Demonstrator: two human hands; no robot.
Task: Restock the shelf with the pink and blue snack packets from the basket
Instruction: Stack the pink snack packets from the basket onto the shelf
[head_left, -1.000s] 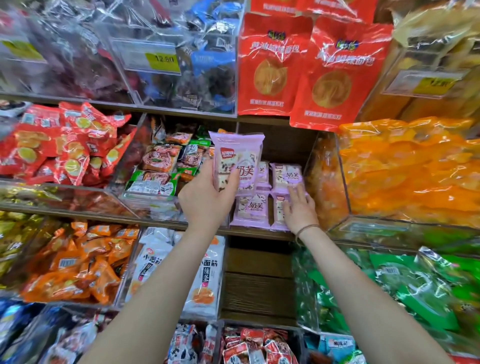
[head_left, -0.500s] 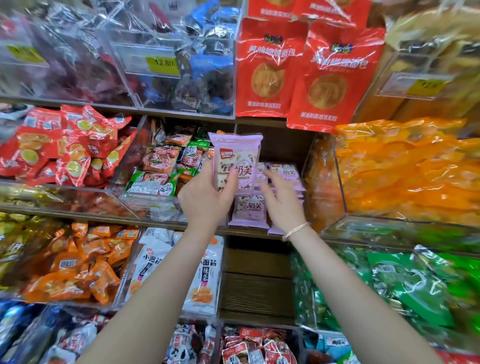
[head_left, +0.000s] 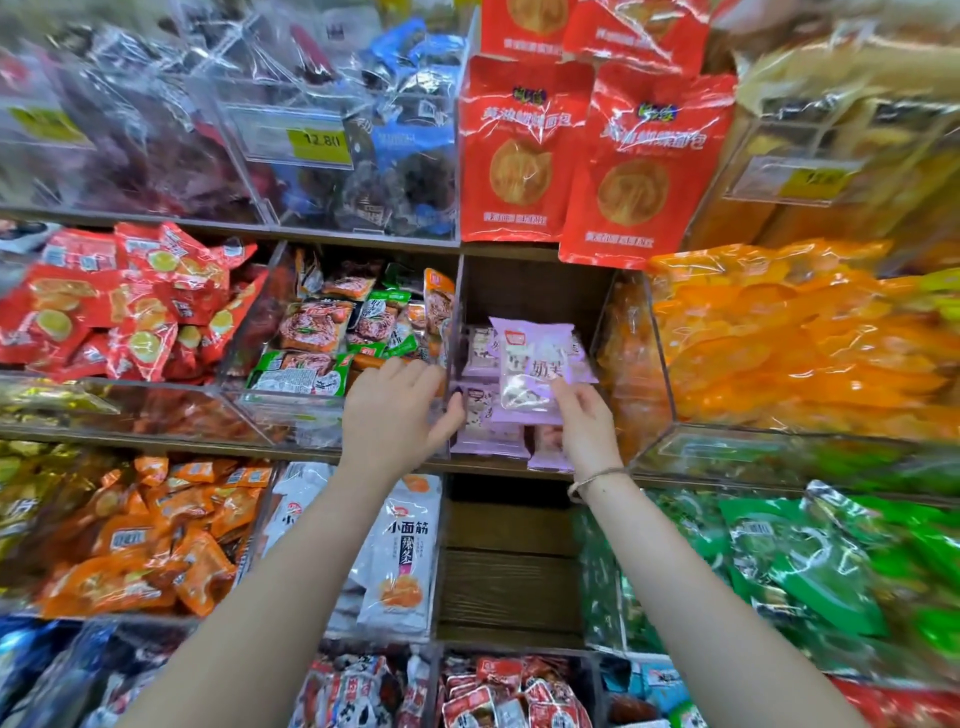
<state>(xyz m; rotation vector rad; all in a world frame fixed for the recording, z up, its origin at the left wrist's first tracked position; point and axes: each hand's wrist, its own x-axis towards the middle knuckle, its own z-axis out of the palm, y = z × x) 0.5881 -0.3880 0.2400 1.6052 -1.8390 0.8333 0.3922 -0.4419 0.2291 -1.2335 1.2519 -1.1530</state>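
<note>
While my right hand (head_left: 587, 426) pinches a pink packet (head_left: 535, 358) by its bottom edge and holds it upright over the middle cubby (head_left: 535, 291) of the shelf, my left hand (head_left: 395, 415) is open and relaxed with nothing in it. It's sitting right at the cubby's clear side wall (head_left: 453, 332), and honestly I can't tell if my thumb is touching that wall or not. That cubby already has a little pile of pink packets (head_left: 488, 439) lying flat along the bottom, some stacked on each other, and the one I'm holding is just above them. Next door on the left is a clear bin (head_left: 291, 410) stuffed with green and brown packets (head_left: 311, 338), and past it there's a heap of red packets (head_left: 130, 301). On the right, another clear bin (head_left: 727, 447) is packed with orange packets (head_left: 779, 338). Up top, big red bags (head_left: 519, 156) stand next to a box with a yellow price tag (head_left: 322, 140). Down below are white bags (head_left: 400, 551) and green packets (head_left: 805, 561).
</note>
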